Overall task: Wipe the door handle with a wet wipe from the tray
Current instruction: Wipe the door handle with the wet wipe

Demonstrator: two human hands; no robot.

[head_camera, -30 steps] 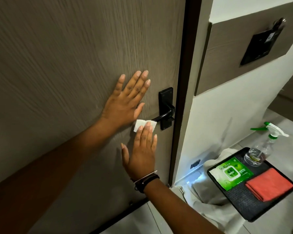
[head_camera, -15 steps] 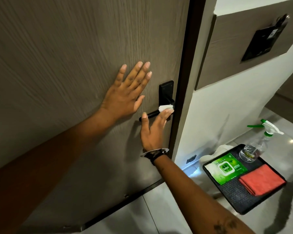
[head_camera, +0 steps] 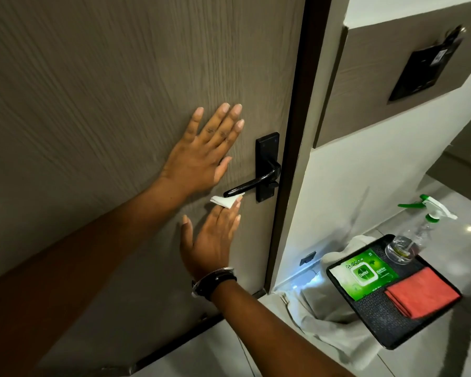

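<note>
A black lever door handle [head_camera: 252, 183] on a black backplate sits at the right edge of the brown wood-grain door [head_camera: 93, 104]. My left hand [head_camera: 201, 156] lies flat on the door, just left of the handle, fingers spread. My right hand [head_camera: 212, 240] is below the lever's free end, fingers straight, pressing a folded white wet wipe [head_camera: 223, 201] up against the underside of the lever tip. The black tray [head_camera: 386, 319] stands low at the right with a green wet wipe pack [head_camera: 365, 273] on it.
On the tray also lie a folded red cloth [head_camera: 422, 292] and a clear spray bottle [head_camera: 416, 235] with a green and white trigger. A white cloth [head_camera: 318, 303] is bunched under the tray. A dark door frame [head_camera: 294, 131] and a black wall panel [head_camera: 424, 72] are to the right.
My right hand with the wipe has slid left along the lever, from the backplate end to the free tip. My left hand stays flat on the door.
</note>
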